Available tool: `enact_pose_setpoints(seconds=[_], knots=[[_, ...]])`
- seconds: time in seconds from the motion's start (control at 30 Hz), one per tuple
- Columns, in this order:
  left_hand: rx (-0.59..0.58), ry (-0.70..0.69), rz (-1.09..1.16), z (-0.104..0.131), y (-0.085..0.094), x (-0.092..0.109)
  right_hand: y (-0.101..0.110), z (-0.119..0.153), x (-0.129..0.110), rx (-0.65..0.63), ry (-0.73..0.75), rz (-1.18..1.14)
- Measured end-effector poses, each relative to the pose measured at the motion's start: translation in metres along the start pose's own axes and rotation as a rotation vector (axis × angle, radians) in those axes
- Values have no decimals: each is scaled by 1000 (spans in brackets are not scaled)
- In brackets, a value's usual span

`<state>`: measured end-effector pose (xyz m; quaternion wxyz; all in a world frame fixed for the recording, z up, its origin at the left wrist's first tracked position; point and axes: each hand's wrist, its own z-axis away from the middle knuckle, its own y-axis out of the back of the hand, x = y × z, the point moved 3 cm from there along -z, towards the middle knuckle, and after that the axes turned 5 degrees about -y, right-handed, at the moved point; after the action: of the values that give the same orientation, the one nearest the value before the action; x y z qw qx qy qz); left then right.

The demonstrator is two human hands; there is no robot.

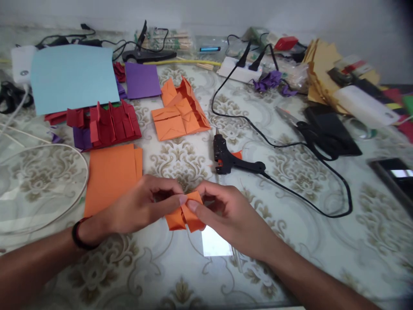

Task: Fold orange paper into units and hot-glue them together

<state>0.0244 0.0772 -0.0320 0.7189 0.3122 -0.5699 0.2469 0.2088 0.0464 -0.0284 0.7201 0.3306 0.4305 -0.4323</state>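
Note:
Between my two hands is a small piece of folded orange paper (192,220), with a slit down its middle. My left hand (142,206) pinches its left side, thumb on top. On the right side my right hand (229,213) grips it, with the thumb pressing near the slit; fingers behind the paper are partly hidden. Flat orange sheets (111,172) lie just beyond my left wrist. Farther off sit several folded orange pieces (180,114) joined together. A black hot glue gun (226,155) rests on its side beyond my right hand.
Folded red paper pieces (114,122), a light blue sheet (75,77) and a purple sheet (142,80) lie at the left. The glue gun's cord loops right to a white power strip (240,70). Scissors (309,133) and a phone (395,176) lie at the right.

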Motion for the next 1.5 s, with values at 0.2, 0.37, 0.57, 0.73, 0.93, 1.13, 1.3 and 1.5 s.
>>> enact_pose_setpoints(seconds=[0.2,0.37,0.57,0.73,0.93,1.13,1.3,1.5], knots=[[5,4,-18,0,-1,2,0,0,0,2,45,1],[4,-33,-6,1,-2,2,-1,1,-3,4,62,27],[19,-66,-14,1,-2,0,-1,1,-2,29,80,50],[-10,-66,-22,1,-2,-2,0,1,-3,35,107,34],[-38,-46,-99,1,-3,1,2,1,-5,35,111,19],[-79,-55,-145,0,-3,5,1,1,-2,20,58,53],[-97,20,-130,1,-3,3,1,3,-2,16,66,43],[-138,109,-58,1,-2,3,2,4,-5,38,80,94]])
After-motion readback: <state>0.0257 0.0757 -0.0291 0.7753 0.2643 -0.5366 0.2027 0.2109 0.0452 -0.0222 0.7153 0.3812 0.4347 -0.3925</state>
